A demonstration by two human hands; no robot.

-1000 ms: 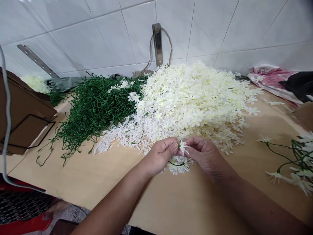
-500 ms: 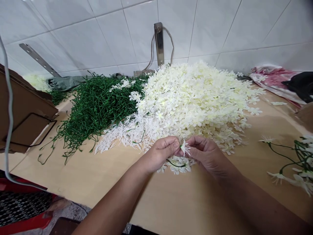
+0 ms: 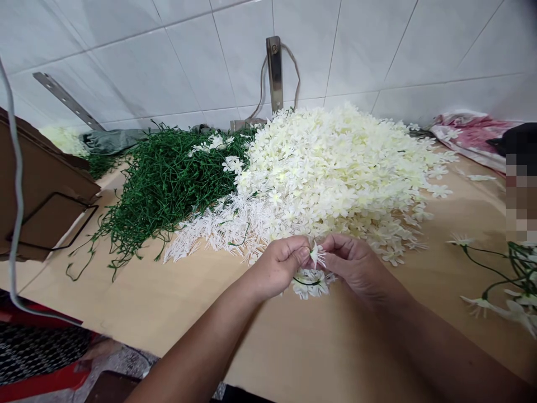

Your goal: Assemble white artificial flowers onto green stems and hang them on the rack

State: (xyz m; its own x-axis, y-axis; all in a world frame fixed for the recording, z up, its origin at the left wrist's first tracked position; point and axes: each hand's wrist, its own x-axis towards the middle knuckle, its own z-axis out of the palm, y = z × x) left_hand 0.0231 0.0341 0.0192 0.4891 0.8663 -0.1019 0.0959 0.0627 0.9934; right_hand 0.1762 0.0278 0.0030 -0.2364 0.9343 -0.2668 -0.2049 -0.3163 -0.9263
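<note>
My left hand and my right hand meet over the near middle of the wooden table, both pinched on one small white flower piece between their fingertips. Beneath the hands hangs a green stem with several white flowers on it, lying on the table. Right behind the hands spreads a large heap of cream flower petals. Thin white spiky flower centres lie at the heap's left front.
A pile of green plastic stems lies left of the petals. A brown cardboard box stands at the far left. Finished flower stems lie at the right. Cloth sits at the back right by the tiled wall.
The hands stay almost still, fingers shifting slightly on the small flower piece. The flowered stem below them has swung a little.
</note>
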